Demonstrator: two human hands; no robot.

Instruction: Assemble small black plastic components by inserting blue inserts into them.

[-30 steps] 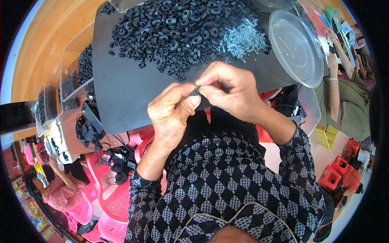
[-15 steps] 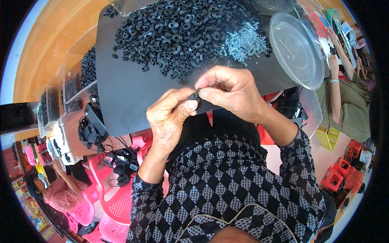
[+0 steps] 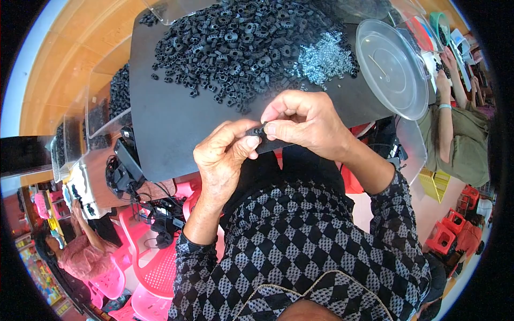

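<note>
My left hand [image 3: 222, 155] pinches a small black plastic cord lock [image 3: 257, 131] between thumb and fingertips, near the table's front edge. Closed on the same piece from the other side is my right hand [image 3: 308, 120], thumb and forefinger at its end. The fingertips hide much of it, and I cannot make out whether a spring is in it. Beyond my hands, a large heap of black cord lock parts [image 3: 230, 51] spreads over the dark table [image 3: 171, 134]. A smaller pile of silvery metal springs [image 3: 324, 59] lies at the heap's right side.
A round clear plastic lid [image 3: 396, 69] with a thin stick on it lies at the table's right. Clear bins of black parts [image 3: 119, 91] stand left. Cables and black adapters [image 3: 126, 160] hang beside pink chairs [image 3: 160, 262]. Other people work at both sides.
Both hands stay together on the black cord lock, with the right hand shifted slightly down and right. More of the piece shows between the fingertips. The view has shifted a little.
</note>
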